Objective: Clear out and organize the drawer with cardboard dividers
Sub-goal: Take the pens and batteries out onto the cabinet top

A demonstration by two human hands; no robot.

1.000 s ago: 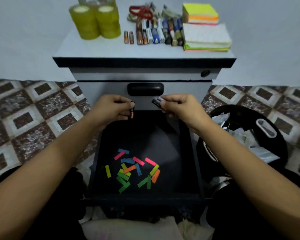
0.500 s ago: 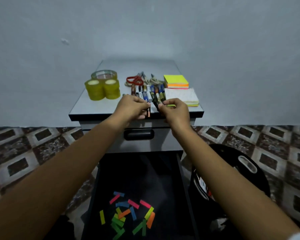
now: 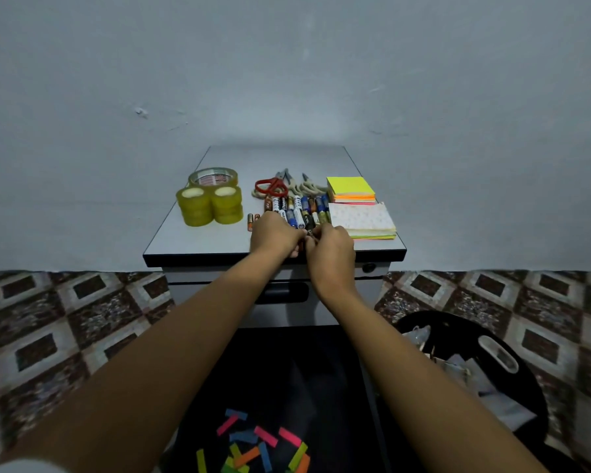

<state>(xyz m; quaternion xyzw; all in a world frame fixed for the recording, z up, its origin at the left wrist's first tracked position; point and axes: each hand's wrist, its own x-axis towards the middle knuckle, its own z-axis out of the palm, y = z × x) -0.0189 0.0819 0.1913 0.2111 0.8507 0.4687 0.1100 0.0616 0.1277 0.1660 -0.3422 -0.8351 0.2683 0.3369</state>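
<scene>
A second ago both your hands were low over the open drawer point(image 3: 307, 377), each pinching a battery. Now they have risen to the tabletop point(image 3: 198, 242) and meet at the front edge of the battery row point(image 3: 299, 208).

Your right hand point(image 3: 330, 250) has its grip pinched on a small dark battery point(image 3: 310, 233), whose tip shows between thumb and fingertips, just touching the near end of the battery row. Your left hand point(image 3: 275, 233) sits with fingers curled down over the left part of the battery row; I cannot tell whether its grip holds a battery or has let go.

Tape rolls point(image 3: 209, 206) stand to the left of the battery row, scissors point(image 3: 270, 187) lie behind it, and note pads point(image 3: 360, 220) are to its right.

What this means: the last batteries look to be out of the drawer and joining their group. The drawer, below and in front of the battery row, holds only scattered coloured paper strips point(image 3: 263, 442) as far as you can see. Clearing is nearly finished, I judge. No cardboard dividers are in sight.
</scene>
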